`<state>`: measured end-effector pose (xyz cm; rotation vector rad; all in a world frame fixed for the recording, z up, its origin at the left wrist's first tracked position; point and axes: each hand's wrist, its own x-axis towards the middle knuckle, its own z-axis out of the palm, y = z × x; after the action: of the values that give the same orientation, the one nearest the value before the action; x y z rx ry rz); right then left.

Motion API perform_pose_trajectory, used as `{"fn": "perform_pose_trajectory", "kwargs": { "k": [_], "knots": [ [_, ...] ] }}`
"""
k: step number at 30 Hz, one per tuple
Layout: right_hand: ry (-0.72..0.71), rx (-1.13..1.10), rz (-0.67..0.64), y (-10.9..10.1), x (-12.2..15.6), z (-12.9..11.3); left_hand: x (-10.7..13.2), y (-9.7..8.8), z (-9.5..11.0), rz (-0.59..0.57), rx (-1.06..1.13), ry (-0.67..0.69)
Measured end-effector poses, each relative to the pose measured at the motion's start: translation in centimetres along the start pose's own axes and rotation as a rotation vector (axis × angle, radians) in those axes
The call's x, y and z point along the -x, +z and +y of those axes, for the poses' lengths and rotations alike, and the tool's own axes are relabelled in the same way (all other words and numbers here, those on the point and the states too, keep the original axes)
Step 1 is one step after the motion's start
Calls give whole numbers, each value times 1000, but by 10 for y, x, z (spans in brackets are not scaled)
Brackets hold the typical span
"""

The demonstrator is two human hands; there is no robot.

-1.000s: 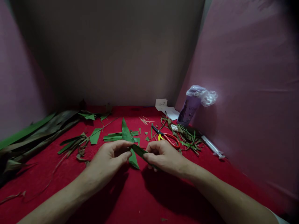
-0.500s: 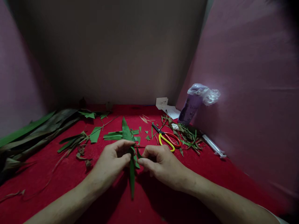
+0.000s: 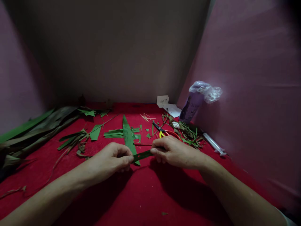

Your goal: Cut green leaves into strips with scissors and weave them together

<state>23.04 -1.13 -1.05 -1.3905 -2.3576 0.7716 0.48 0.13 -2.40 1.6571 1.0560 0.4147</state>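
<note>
A dark green leaf strip [image 3: 143,155] is stretched between my two hands, slightly tilted up to the right; a small pale spot shows near its left part. My left hand [image 3: 117,158] pinches one end between thumb and fingers. The other end is pinched by my right hand [image 3: 168,149], which partly covers the scissors [image 3: 162,131] with yellow and red handles. Behind the strip, a long pointed leaf piece [image 3: 128,133] lies on the red cloth [image 3: 145,201]. It crosses several cut leaf strips [image 3: 114,134].
Leaf and stem scraps [image 3: 188,135] are heaped at the right, beside a purple cup [image 3: 191,105] topped with clear plastic and a syringe [image 3: 213,144]. Thin sticks [image 3: 147,117] and white cards [image 3: 172,110] lie at the back. Long leaves [image 3: 35,128] fill the left side.
The strip has turned from hanging lengthwise to lying crosswise between my hands. My right hand has moved right and slightly up, over the scissors' handles, and the hands are farther apart.
</note>
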Motion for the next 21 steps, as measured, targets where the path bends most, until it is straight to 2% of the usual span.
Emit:
{"fn": "perform_pose_trajectory", "kwargs": {
  "k": [9, 14, 21],
  "knots": [
    [-26, 19, -87, -6, 4, -2, 3, -4, 3, -88, 9, 2],
    [-78, 64, -54, -2, 5, -9, 3, -2, 0, -131, 64, -41],
    [-143, 12, 30, 13, 5, -14, 4, 0, 2, -171, 60, -51]
  ]
}}
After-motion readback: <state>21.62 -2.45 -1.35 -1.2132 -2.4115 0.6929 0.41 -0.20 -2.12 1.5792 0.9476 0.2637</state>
